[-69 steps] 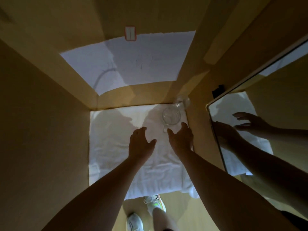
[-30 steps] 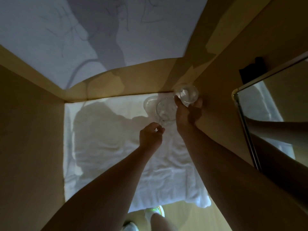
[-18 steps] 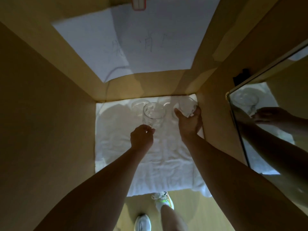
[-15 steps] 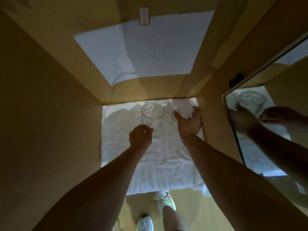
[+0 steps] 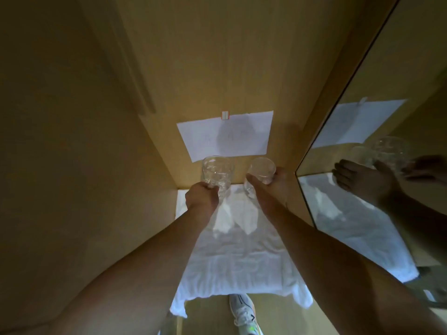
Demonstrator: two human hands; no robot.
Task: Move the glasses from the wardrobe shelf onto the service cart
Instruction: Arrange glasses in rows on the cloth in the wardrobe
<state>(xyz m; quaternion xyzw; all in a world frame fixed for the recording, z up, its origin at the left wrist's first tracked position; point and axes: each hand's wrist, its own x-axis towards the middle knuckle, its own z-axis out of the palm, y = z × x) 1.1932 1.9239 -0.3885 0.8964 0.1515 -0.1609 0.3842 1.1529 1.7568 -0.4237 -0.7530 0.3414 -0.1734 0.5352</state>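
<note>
Two clear glasses are held up above the wardrobe shelf, which is covered by a white cloth (image 5: 237,262). My left hand (image 5: 202,198) grips the left glass (image 5: 217,174), a faceted tumbler held upright. My right hand (image 5: 268,187) grips the right glass (image 5: 260,172), which is tilted with its mouth toward me. Both glasses are lifted clear of the cloth. The service cart is not in view.
Wooden wardrobe walls close in on the left (image 5: 84,165) and behind. A white paper sheet (image 5: 225,135) is clipped to the back panel. A mirror (image 5: 377,189) on the right reflects my hands and the glasses. My shoe (image 5: 243,313) shows below the shelf edge.
Both hands closed on the glasses and raised them off the cloth. The view pulled back from the shelf, so more of the back panel shows.
</note>
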